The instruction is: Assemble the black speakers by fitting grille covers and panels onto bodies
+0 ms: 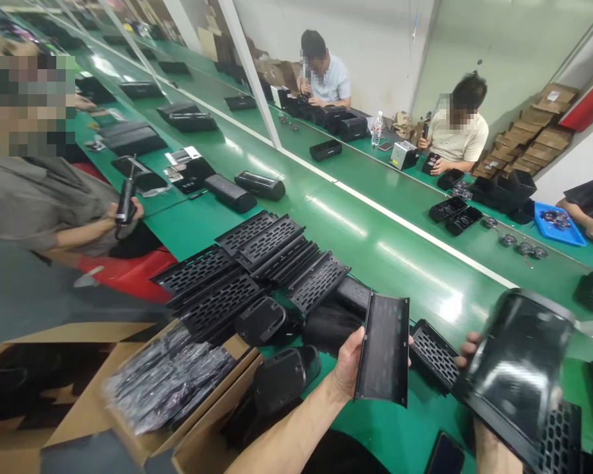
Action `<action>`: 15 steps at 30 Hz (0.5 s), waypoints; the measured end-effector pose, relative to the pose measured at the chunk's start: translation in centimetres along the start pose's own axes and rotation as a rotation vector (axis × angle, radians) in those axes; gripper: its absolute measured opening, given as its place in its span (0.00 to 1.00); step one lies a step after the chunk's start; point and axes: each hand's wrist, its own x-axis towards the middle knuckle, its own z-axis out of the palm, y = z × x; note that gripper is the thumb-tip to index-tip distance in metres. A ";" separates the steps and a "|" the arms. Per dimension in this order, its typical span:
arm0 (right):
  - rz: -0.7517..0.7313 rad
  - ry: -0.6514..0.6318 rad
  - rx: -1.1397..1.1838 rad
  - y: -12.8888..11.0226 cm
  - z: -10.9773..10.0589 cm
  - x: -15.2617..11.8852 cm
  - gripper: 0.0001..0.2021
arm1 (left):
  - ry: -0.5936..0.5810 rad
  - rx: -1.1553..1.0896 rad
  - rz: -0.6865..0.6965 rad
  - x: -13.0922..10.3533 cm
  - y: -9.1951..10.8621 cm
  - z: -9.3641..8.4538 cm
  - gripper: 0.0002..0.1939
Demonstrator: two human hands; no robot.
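Observation:
My left hand [350, 363] is closed on a black curved panel [384, 349], held upright over the green bench. On the right, my right hand [469, 349] grips a large glossy black housing [521, 362], which is blurred and hides most of the palm. Between the two, a perforated black grille [435, 355] lies on the bench. Another grille [561, 431] shows below the housing. A pile of perforated grilles [271, 240] sits beyond my left hand, with black housings [284, 378] nearer my forearm.
An open carton [247, 375] with plastic-wrapped parts [170, 378] stands at the lower left. A phone [445, 454] lies near the bottom edge. A person at left holds a power screwdriver [126, 201]. Other people work across the green bench [375, 230], near a blue tray [558, 224].

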 end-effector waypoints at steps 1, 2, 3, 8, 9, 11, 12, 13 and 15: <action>0.051 0.007 0.139 0.1 0.4 -1.5 0.57 | -0.021 -0.006 0.000 -0.1 -0.2 -0.3 0.43; 0.121 0.031 0.249 -0.1 0.4 -2.9 0.53 | -0.045 -0.014 -0.001 -0.2 -0.5 -0.8 0.43; 0.205 0.058 0.302 -0.5 0.3 -3.9 0.50 | -0.066 -0.018 -0.003 -0.2 -0.7 -1.2 0.44; 0.252 0.019 -0.093 -6.9 -0.2 -6.0 0.46 | -0.057 0.052 0.059 0.2 -2.1 -2.1 0.38; 0.161 -0.027 -0.236 -8.5 0.4 -6.1 0.48 | -0.069 0.063 0.069 0.5 -2.3 -1.9 0.36; -0.011 -0.113 -0.523 -11.2 2.0 -6.2 0.51 | -0.131 0.072 0.065 0.9 -2.6 -0.9 0.36; -0.069 -0.146 -0.645 -12.2 3.0 -6.4 0.52 | -0.169 0.074 0.061 1.1 -2.7 -0.3 0.38; -0.111 -0.168 -0.741 -12.9 3.8 -6.5 0.52 | -0.205 0.077 0.066 1.2 -2.7 0.3 0.39; -0.166 -0.191 -0.870 -13.7 5.3 -6.8 0.51 | -0.274 0.093 0.089 1.3 -2.6 1.7 0.42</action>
